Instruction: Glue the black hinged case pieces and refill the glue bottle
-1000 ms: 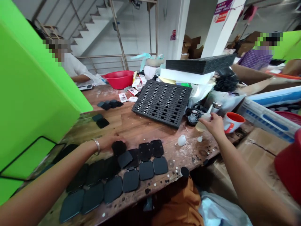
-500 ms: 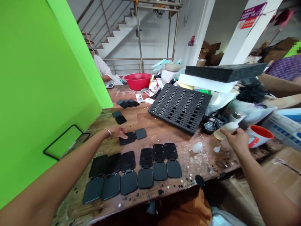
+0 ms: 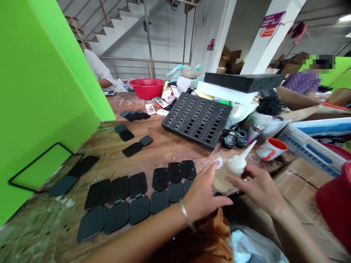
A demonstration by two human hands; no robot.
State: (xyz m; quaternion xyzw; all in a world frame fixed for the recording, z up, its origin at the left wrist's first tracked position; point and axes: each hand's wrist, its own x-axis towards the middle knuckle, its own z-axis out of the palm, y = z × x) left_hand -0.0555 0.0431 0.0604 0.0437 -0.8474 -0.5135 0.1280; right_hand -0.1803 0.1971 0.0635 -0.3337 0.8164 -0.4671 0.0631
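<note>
A whitish squeeze bottle (image 3: 233, 168) with a pointed nozzle is held near the table's front edge, nozzle tilted up and to the right. My right hand (image 3: 256, 188) is closed around its lower right side. My left hand (image 3: 204, 195) touches the bottle's left side with fingers curved against it. Just left of my hands, a row of several open black hinged cases (image 3: 142, 197) lies flat on the wooden table (image 3: 164, 149).
A black slotted tray (image 3: 196, 118) leans at the table's middle, with black and white foam sheets (image 3: 241, 83) behind it. An orange-lined mug (image 3: 270, 149) and small round tins (image 3: 233, 138) stand right. A red basin (image 3: 146, 87) sits far back. Two other people sit at the far left and right.
My right hand has brought the bottle from beside the mug to the front edge. My left hand left the loose black cases and came across to the bottle.
</note>
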